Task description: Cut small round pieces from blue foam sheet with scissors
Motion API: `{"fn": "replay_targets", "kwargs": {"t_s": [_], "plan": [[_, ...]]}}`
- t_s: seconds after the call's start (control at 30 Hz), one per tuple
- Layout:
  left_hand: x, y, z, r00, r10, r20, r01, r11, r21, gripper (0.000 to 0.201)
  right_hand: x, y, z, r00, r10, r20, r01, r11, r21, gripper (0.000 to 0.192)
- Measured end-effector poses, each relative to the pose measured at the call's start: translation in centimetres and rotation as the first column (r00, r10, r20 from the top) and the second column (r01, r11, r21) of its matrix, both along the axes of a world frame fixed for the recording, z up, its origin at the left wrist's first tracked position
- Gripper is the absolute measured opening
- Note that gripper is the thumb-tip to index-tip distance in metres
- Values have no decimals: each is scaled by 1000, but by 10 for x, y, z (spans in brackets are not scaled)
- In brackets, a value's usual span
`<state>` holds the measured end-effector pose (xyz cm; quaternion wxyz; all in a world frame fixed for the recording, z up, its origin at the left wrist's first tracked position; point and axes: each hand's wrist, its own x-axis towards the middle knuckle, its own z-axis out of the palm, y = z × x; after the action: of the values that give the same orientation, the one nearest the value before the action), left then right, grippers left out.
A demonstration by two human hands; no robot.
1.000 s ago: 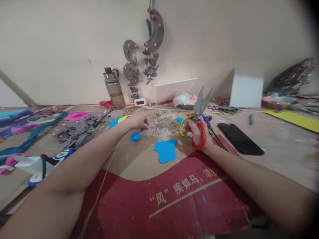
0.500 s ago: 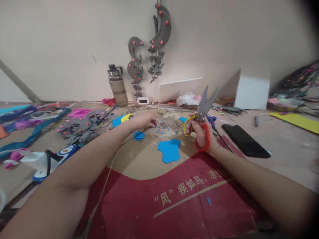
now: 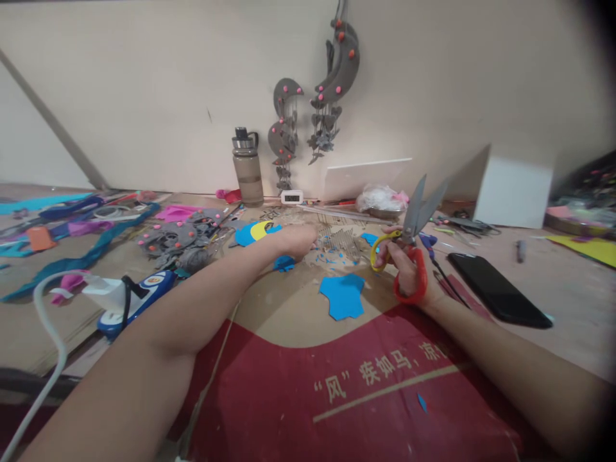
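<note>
Yellow-and-red-handled scissors (image 3: 416, 212) sit in the right hand (image 3: 405, 266), its grip wrapped around the handles while the blades stand apart, tips toward twelve and one o'clock. Between nine and ten o'clock from it, the left hand (image 3: 301, 241) hangs low over the work with fingers curled; whether that grip holds anything I cannot tell. Small blue scraps (image 3: 332, 258) lie just beside it at about four o'clock. A blue cutout (image 3: 342, 296) rests flat on the red-and-tan cardboard (image 3: 264, 391), between eight and nine o'clock from the right hand, apart from both hands. A ruffled blue piece (image 3: 283, 264) lies near the left wrist at seven o'clock, and a blue-and-yellow piece (image 3: 250, 233) at nine. Farther out on the desk (image 3: 582, 308), a black phone (image 3: 498, 289) lies between three and four o'clock from the right hand. From the left hand, a bottle (image 3: 249, 178) stands between ten and eleven, a small digital clock (image 3: 291, 197) near twelve, and grey crescent hangings (image 3: 346, 64) hang against the wall (image 3: 168, 96) between twelve and one.
</note>
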<state>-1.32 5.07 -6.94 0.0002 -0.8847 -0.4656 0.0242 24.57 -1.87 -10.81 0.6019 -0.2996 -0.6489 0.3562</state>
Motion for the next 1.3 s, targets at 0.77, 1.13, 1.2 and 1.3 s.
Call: {"fn": "replay_targets", "kwargs": {"t_s": [0.77, 1.13, 1.2, 1.3], "plan": [[10, -15, 25, 972, -64, 225, 90, 990, -109, 19, 2, -1, 2, 998, -19, 66, 19, 1000, 4, 23], [12, -8, 2, 976, -165, 141, 174, 984, -47, 13, 2, 1, 0, 998, -15, 66, 16, 1000, -1, 24], [13, -11, 0, 975, -189, 119, 191, 982, -6, 13, 3, 3, -1, 998, -19, 58, 18, 1000, 3, 24], [13, -15, -1, 980, -185, 71, 183, 983, 24, 12, 4, 3, -2, 998, -24, 66, 24, 1000, 5, 23]]}}
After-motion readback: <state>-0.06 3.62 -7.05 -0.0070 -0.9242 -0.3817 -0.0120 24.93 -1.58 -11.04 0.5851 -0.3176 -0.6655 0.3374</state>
